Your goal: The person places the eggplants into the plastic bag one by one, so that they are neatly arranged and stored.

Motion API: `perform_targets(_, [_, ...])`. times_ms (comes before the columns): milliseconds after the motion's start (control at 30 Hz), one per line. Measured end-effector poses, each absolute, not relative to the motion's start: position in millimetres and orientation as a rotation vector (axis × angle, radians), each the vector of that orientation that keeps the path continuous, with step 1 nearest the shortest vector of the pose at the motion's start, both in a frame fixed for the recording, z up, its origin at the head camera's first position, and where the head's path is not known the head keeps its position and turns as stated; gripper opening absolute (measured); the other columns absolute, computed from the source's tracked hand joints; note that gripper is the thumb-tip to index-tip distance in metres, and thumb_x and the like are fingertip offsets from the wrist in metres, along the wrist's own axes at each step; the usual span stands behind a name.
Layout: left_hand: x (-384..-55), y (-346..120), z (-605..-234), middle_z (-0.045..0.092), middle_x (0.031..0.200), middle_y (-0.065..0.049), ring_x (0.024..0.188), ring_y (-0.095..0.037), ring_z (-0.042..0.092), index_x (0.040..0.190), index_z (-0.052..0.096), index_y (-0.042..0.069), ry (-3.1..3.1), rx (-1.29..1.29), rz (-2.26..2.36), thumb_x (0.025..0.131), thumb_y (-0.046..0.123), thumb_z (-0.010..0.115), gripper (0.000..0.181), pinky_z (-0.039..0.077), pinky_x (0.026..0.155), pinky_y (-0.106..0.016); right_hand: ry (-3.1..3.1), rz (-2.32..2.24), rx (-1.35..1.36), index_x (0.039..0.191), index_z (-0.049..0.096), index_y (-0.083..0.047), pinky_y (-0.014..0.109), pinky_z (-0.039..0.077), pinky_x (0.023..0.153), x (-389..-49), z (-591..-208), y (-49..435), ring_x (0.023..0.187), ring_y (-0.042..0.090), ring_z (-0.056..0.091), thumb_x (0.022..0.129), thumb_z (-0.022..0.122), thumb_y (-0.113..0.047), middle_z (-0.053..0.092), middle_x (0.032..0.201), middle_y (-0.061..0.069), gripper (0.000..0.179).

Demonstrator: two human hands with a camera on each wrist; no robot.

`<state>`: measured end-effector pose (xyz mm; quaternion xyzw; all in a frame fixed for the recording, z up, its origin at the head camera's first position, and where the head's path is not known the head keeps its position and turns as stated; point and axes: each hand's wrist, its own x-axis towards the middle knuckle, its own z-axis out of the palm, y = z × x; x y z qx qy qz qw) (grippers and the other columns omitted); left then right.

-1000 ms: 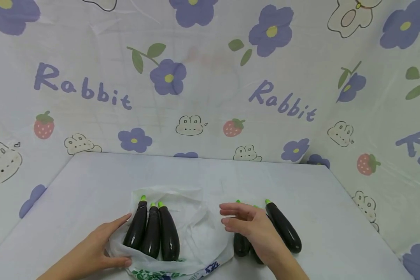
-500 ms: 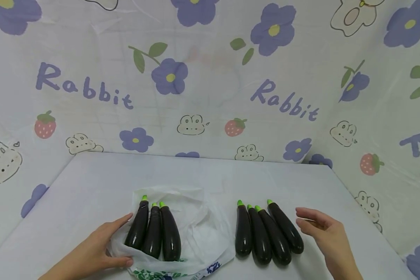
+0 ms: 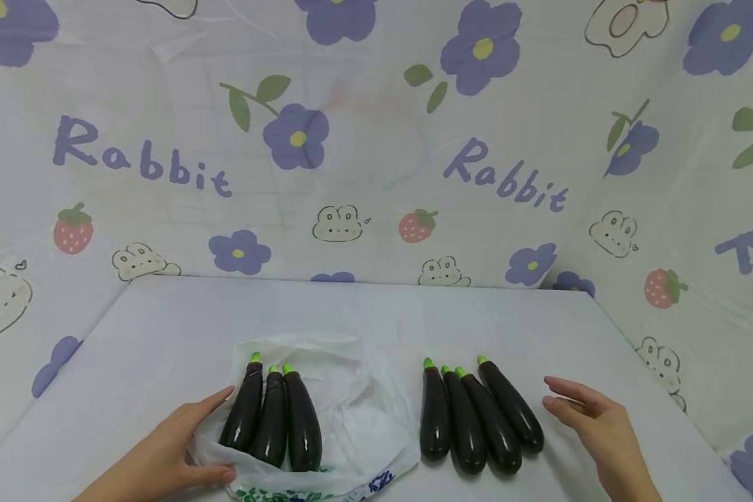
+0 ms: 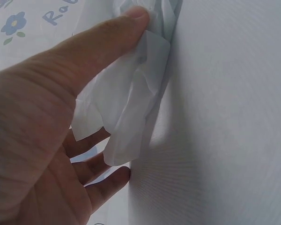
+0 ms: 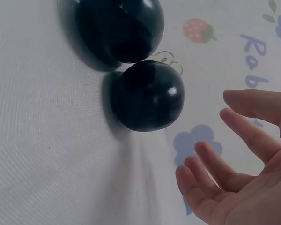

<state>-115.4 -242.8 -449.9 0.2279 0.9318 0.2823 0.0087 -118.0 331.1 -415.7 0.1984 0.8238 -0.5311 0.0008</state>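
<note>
Three dark eggplants (image 3: 272, 416) lie side by side, green stem ends away from me, in a white plastic bag (image 3: 358, 418) with a blue and green print near its mouth. My left hand (image 3: 176, 446) rests at the bag's left side, thumb and fingers spread; in the left wrist view the thumb (image 4: 107, 35) touches the thin plastic. Right of the bag, several more eggplants (image 3: 467, 422) lie in a row on the table. Just beyond their right end hovers my right hand (image 3: 602, 436), holding nothing, its fingers loosely bent. Two rounded eggplant ends (image 5: 150, 96) show in the right wrist view.
A white table (image 3: 351, 307) carries everything. Behind it and along its sides hangs a pale cloth (image 3: 376, 174) printed with purple flowers, strawberries and rabbits. The cloth meets the table's far edge.
My right hand has moved right, from over the loose eggplants to beyond their right end, uncovering the row. The left hand stays at the bag, and the eggplants lie as before.
</note>
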Motion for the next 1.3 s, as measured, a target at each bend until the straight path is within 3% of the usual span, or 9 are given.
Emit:
perform_targets(133, [-115,-243,-449,0.054,0.131,-0.011,0.116,-0.028,0.051,0.15,0.038,0.008,2.915,0.71,0.884,0.069,0.064,0.078,0.106,0.047,0.088,-0.052,2.523,-1.657,0.579,0.139,0.057,-0.011,0.05,0.041,0.099,-119,-417,327,0.102,0.012,0.06,0.083,0.079,-0.042,0.054,0.139,0.013,0.068])
perform_targets(233, [-115,-243,-448,0.053,0.131,-0.012,0.116,-0.03,0.05,0.15,0.038,0.007,2.883,0.688,0.914,0.069,0.063,0.079,0.107,0.046,0.088,-0.053,2.516,-1.629,0.546,0.139,0.058,-0.012,0.052,0.04,0.099,-120,-419,323,0.107,0.018,0.059,0.083,0.079,-0.041,0.053,0.138,0.015,0.067])
perform_targets(400, [-117,-243,-447,0.05,0.135,-0.018,0.12,-0.038,0.048,0.151,0.036,0.006,2.808,0.63,0.976,0.07,0.06,0.08,0.107,0.044,0.09,-0.059,2.518,-1.602,0.502,0.138,0.059,-0.012,0.05,0.042,0.097,-121,-421,318,0.109,0.02,0.058,0.081,0.08,-0.042,0.056,0.135,0.013,0.067])
perform_targets(600, [-117,-243,-446,0.051,0.133,-0.016,0.119,-0.035,0.049,0.15,0.037,0.005,2.832,0.654,0.961,0.07,0.061,0.08,0.106,0.044,0.09,-0.057,2.494,-1.597,0.458,0.136,0.061,-0.013,0.042,0.045,0.093,-120,-422,316,0.111,0.019,0.057,0.082,0.08,-0.041,0.056,0.137,0.011,0.064])
perform_targets(1133, [-116,-244,-449,0.051,0.133,-0.013,0.118,-0.031,0.049,0.15,0.037,0.006,2.846,0.675,0.941,0.07,0.061,0.08,0.107,0.047,0.087,-0.052,2.464,-1.543,0.427,0.133,0.065,-0.016,0.057,0.04,0.095,-120,-428,317,0.12,0.032,0.049,0.084,0.078,-0.037,0.048,0.144,0.017,0.054])
perform_targets(1300, [-115,-244,-451,0.052,0.133,-0.011,0.118,-0.03,0.05,0.148,0.04,0.005,2.893,0.713,0.918,0.071,0.062,0.079,0.104,0.046,0.089,-0.051,2.488,-1.524,0.356,0.13,0.066,-0.013,0.057,0.037,0.096,-118,-428,317,0.125,0.035,0.044,0.089,0.075,-0.032,0.049,0.143,0.017,0.046])
